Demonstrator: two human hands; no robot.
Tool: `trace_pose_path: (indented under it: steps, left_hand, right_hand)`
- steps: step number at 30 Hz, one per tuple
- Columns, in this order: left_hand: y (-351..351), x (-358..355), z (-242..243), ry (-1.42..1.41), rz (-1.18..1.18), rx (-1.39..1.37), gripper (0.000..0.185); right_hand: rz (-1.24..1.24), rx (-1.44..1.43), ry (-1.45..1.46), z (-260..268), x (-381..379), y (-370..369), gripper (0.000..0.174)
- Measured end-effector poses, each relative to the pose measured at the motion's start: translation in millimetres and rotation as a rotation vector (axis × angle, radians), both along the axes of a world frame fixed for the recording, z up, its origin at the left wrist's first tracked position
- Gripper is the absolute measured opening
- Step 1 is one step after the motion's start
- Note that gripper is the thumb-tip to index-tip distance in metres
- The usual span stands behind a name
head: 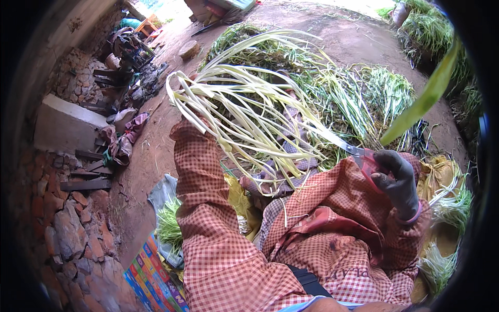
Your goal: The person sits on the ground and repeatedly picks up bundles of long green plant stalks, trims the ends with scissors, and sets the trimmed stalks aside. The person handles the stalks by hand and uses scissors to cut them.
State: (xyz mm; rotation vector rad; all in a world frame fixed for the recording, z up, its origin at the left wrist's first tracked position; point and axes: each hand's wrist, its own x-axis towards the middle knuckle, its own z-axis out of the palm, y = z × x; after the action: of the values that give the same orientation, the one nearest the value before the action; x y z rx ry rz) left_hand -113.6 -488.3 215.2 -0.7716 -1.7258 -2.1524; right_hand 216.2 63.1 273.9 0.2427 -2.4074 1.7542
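Note:
A loose bunch of long, pale, flat plant stalks point(237, 101) fans out in front of me. My left hand point(193, 77) grips it at the upper left, mostly hidden by the stalks. In a grey glove, my right hand point(395, 183) holds scissors point(366, 163) with red handles. Their blades point up and left to the right edge of the bunch, and whether they touch a stalk I cannot tell. A broad yellow-green leaf strip point(423, 97) appears large above the right hand. My lap is covered by red checked cloth point(234, 269).
Heaped green plants point(351, 93) lie on the earth floor ahead. Trimmed bundles point(452, 206) rest on yellow sacking at right; another green bundle point(169, 222) sits on a plastic sheet at left. Broken bricks point(70, 230) and a pale block point(66, 124) line the left wall.

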Motion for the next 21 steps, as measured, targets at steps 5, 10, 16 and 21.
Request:
trace_pose_path:
  steps: [5,10,16,21]
  left_hand:
    - [18,1,3,0.009,0.222,-0.108,0.048]
    - [36,4,11,0.002,0.253,-0.109,0.042]
    - [54,9,18,0.005,0.292,-0.114,0.034]
    - [62,4,31,0.002,0.307,-0.102,0.028]
  right_hand:
    - [-0.038,0.117,0.123,7,-16,-21,0.040]
    - [-0.107,-0.045,0.143,3,-28,-37,0.038]
    - [-0.103,-0.098,0.077,2,-30,-40,0.030]
    - [-0.129,-0.116,0.052,1,-20,-30,0.024]
